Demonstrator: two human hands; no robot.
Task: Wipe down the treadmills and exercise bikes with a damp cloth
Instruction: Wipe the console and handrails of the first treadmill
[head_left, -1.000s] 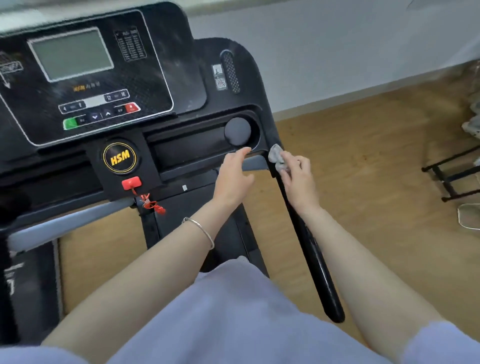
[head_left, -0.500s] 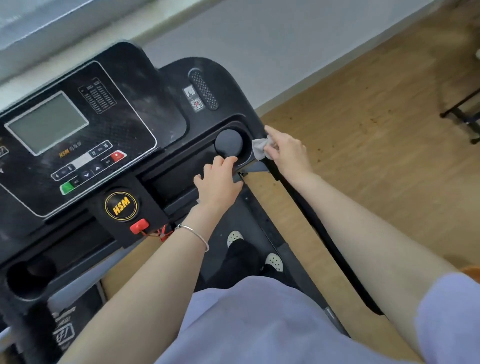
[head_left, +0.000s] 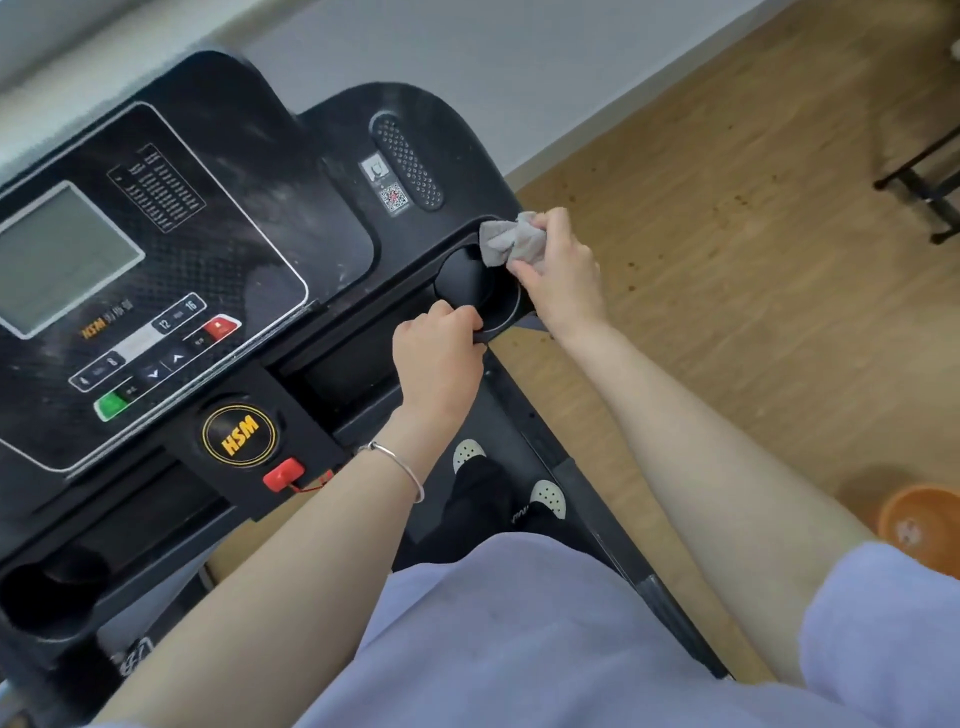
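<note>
The black treadmill console (head_left: 291, 208) fills the left and centre, with a grey screen, buttons and a dusty surface. My right hand (head_left: 561, 270) grips a crumpled grey cloth (head_left: 506, 239) and holds it against the upper right rim of the round cup holder (head_left: 470, 283). My left hand (head_left: 436, 353) has its fingers curled over the front edge of the console tray, just below that cup holder. A silver bracelet sits on my left wrist.
A second cup holder (head_left: 47, 587) lies at the console's lower left. A red safety key (head_left: 283, 474) hangs under the yellow logo. An orange basin (head_left: 922, 525) stands on the wooden floor at right. A black metal frame (head_left: 924, 187) stands far right. My shoes rest on the belt.
My right hand has carried the cloth up from the handrail's top end to the cup holder's rim. My left hand stayed gripping the tray edge. The view tilted down and right.
</note>
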